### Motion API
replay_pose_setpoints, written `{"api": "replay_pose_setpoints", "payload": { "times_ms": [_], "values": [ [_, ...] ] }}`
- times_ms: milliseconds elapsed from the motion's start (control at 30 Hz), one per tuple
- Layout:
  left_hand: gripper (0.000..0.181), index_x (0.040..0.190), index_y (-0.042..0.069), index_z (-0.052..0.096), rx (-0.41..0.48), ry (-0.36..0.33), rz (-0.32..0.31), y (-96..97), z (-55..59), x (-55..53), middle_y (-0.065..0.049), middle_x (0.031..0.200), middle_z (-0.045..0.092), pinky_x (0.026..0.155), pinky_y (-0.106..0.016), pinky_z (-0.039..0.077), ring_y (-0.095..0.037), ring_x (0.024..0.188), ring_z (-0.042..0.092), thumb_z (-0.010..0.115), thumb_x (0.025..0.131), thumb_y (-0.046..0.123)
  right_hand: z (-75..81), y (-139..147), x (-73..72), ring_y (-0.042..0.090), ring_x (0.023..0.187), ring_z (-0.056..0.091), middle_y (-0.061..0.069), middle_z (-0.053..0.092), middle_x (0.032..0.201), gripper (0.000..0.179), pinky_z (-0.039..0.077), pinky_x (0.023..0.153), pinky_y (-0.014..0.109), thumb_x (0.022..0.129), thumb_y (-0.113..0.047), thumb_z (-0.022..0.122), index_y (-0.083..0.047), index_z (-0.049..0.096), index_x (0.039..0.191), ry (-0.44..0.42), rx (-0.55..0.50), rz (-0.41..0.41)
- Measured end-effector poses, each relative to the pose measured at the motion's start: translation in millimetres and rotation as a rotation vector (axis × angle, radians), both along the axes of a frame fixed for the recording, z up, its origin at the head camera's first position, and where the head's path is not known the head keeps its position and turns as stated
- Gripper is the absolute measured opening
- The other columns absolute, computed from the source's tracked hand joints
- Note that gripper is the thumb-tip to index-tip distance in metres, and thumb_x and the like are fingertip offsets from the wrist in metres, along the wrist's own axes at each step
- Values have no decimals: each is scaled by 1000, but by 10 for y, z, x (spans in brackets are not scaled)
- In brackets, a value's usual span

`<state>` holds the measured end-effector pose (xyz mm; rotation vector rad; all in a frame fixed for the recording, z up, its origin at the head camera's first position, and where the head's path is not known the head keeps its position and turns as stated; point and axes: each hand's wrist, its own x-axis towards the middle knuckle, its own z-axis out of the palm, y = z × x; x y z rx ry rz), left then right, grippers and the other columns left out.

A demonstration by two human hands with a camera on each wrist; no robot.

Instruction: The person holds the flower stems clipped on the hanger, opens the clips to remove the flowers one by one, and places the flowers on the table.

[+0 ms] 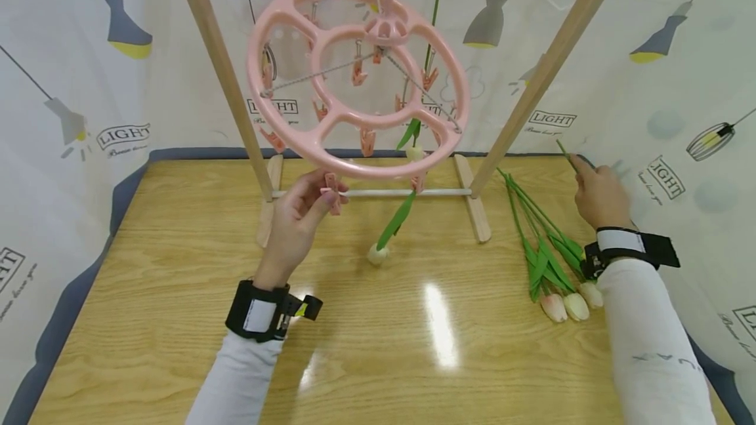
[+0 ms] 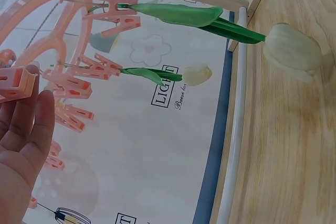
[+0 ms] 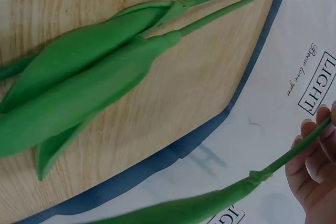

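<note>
My left hand (image 1: pixel 298 215) pinches a pink clothespin (image 1: pixel 332 194) at the near edge of the round pink hanging dryer (image 1: pixel 354 166). To the right, my right hand (image 1: pixel 602 197) holds an artificial tulip by its green stem (image 3: pixel 294 150); its bloom is out of sight. From another clip near the front of the ring a white tulip (image 2: pixel 291 48) hangs head down. A second white tulip (image 2: pixel 197 74) hangs farther back, also from a clip. Several loose tulips (image 1: pixel 540 261) lie on the table next to my right forearm, blooms toward me.
A wooden stand with slanted posts (image 1: pixel 221 58) and a white crossbar (image 1: pixel 384 193) rises around the dryer. More pink clips (image 1: pixel 367 141) dangle from the ring. Behind the wooden table (image 1: pixel 366 346) is a printed white backdrop (image 1: pixel 195 110).
</note>
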<state>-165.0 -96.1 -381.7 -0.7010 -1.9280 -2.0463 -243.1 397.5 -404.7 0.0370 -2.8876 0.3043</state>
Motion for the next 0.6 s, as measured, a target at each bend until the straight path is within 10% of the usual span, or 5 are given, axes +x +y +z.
{"api": "replay_pose_setpoints", "payload": {
  "times_ms": [167,400,600],
  "values": [
    [35,128,-14,49,16,2,-4,15,9,1,-1,103,62,74,-14,54,-14,86,62,53,98,2,-71,-7,12,50,64,48,39,48,87,45,39,45,57,100,-2,39,-2,40,145,-43,-4,2],
    [31,126,-16,49,29,21,-6,31,8,3,-4,102,62,71,-14,53,-11,84,61,50,96,-6,-151,21,-42,63,107,31,51,29,123,68,35,74,71,86,6,37,7,18,150,-309,-122,16],
    [33,125,-15,49,20,25,-11,23,5,-2,-1,103,62,73,-14,53,-15,85,61,52,98,3,-179,-38,-38,61,106,41,50,44,116,44,39,85,73,89,8,44,23,42,131,-313,-64,19]
  ]
}}
